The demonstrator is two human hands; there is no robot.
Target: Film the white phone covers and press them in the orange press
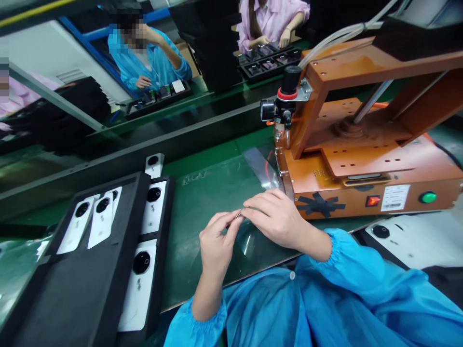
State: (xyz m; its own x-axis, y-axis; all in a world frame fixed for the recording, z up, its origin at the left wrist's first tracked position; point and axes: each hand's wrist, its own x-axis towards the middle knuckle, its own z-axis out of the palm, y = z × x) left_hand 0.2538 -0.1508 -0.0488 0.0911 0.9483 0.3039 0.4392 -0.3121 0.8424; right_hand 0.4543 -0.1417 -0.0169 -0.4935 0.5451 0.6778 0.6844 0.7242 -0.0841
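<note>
The left hand (217, 246) pinches a small thin thing (239, 215) between thumb and pointing finger, with almost no gap left. The right hand (277, 217) has its fingers bent and close together, and their tips touch the same thing; its thumb is hidden, so I cannot tell if it grips too. The small thin thing is right where the two hands meet, held up over the green table (195, 212). It is mostly covered by fingers, so I cannot tell what it is. Just past the right hand lies a clear plastic strip (262, 166). To the right of the hands stands a big orange machine (361, 197) with a red switch (373, 201), a green button (428, 197) and black tape (320, 204) on its front. To the left of the hands is a black tray (75, 289) with white phone backs (101, 219) at its far end. Between it and the left hand, a lower tray (159, 260) holds more of them. Far past the hands sit a person in blue (155, 65) and a person in pink (273, 21).
</note>
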